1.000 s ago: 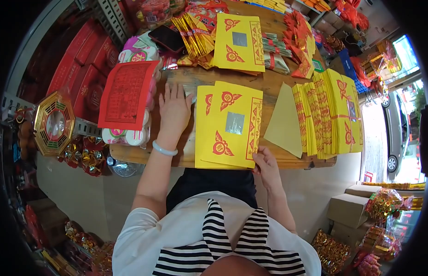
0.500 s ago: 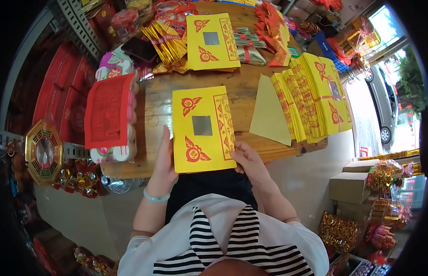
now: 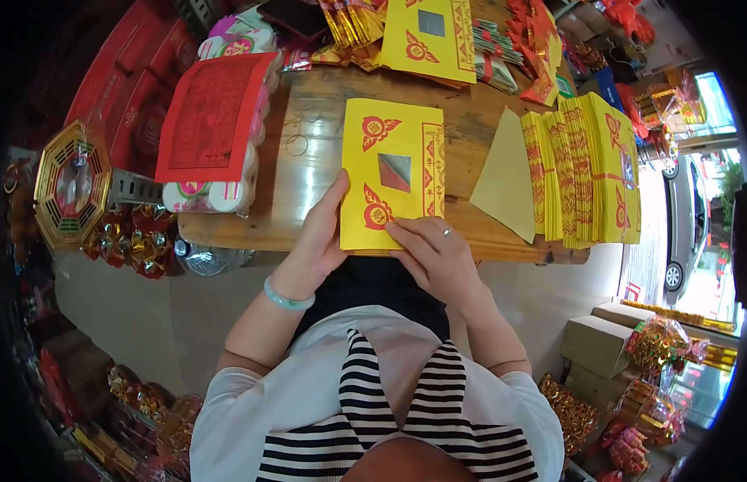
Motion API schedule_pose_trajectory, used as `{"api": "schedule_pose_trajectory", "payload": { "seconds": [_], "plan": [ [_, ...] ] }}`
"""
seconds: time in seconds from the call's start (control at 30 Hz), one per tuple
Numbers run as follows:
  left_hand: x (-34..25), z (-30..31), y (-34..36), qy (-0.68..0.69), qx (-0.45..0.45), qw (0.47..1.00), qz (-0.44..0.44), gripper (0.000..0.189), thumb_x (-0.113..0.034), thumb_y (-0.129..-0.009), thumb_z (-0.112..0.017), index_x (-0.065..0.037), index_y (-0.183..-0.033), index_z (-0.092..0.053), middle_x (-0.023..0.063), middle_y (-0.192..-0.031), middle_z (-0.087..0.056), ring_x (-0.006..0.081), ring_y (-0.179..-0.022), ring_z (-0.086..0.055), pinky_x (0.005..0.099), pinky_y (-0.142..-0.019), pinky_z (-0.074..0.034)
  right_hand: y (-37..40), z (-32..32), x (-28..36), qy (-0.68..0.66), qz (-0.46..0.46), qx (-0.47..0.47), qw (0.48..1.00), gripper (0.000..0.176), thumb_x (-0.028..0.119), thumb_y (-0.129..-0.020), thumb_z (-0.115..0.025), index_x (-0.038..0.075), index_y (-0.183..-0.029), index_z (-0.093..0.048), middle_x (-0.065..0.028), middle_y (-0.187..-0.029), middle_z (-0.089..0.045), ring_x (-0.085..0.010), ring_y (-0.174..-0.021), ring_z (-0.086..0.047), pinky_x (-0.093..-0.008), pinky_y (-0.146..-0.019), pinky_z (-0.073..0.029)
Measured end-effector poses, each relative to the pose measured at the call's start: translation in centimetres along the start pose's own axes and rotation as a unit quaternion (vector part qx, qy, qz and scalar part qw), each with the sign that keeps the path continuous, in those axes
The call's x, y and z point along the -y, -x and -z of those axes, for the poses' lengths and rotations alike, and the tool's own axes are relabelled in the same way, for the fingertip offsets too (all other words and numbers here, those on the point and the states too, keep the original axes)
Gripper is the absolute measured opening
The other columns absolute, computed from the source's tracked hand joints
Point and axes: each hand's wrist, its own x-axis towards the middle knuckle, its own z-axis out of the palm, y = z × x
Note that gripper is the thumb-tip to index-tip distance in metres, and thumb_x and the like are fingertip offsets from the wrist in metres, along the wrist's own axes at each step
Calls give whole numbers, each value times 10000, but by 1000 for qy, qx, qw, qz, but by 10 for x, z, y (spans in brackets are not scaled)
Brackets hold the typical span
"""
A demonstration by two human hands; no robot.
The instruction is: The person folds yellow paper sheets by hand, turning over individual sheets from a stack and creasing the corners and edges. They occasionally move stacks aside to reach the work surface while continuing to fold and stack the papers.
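A small stack of yellow joss paper (image 3: 393, 120) with red print and a silver square lies in front of me, over the near edge of the table. My left hand (image 3: 321, 229), wearing a pale green bangle, grips it along the left edge with the thumb up the side. My right hand (image 3: 434, 249), with a ring on one finger, pinches the bottom right: fingers on the front, thumb below the lower edge. Beyond it lies another yellow stack (image 3: 426, 60) of the same print.
Banded yellow paper bundles (image 3: 578, 173) stand at the table's right beside a plain tan sheet (image 3: 506, 181). On the left, a red printed sheet (image 3: 213, 116) covers wrapped rolls (image 3: 229, 195). Rubber bands (image 3: 296, 145) lie on the wooden table (image 3: 309, 112). An octagonal mirror (image 3: 72, 185) hangs far left.
My right hand has moved from the stack's right edge to its lower front, fingers now over the print. The view has shifted, so the table appears higher and further right.
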Motion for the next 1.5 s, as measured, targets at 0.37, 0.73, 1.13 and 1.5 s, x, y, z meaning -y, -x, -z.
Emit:
{"api": "schedule_pose_trajectory", "payload": {
  "seconds": [0.37,0.73,1.13,1.5],
  "plan": [
    [-9,-1,12,-7,93,995,18,520,-397,-1063,-312,-58,-1451,-378,166,-1326,-585,275,-1111,-651,330,-817,-590,1,-15,-15,-119,-32,42,992,299,47,-831,-703,36,-1130,-693,-76,-1100,-664,-231,-905,-608,-308,-807,-487],
    [-10,-3,11,39,100,993,40,511,-390,-1061,-324,-70,-1455,-383,159,-1330,-587,279,-1125,-645,339,-831,-587,-2,-7,-24,-278,-122,49,951,297,-32,-831,-670,30,-1121,-699,-91,-1070,-673,-198,-902,-580,-268,-796,-455],
    [-6,8,9,54,70,995,45,470,-361,-1058,-362,-46,-1395,-454,155,-1278,-617,257,-1083,-659,355,-854,-569,2,-10,-28,-300,-175,5,938,179,8,-896,-636,-1,-1067,-685,-81,-951,-681,-183,-812,-579,-251,-731,-452],
    [13,8,14,-389,-33,883,-259,401,-262,-1026,-509,-21,-1346,-479,150,-1213,-601,204,-1031,-629,290,-860,-533,14,1,-29,-362,-317,-132,867,131,51,-966,-590,-50,-1027,-647,-18,-829,-580,-74,-662,-442,-184,-594,-343]
  ]
}}
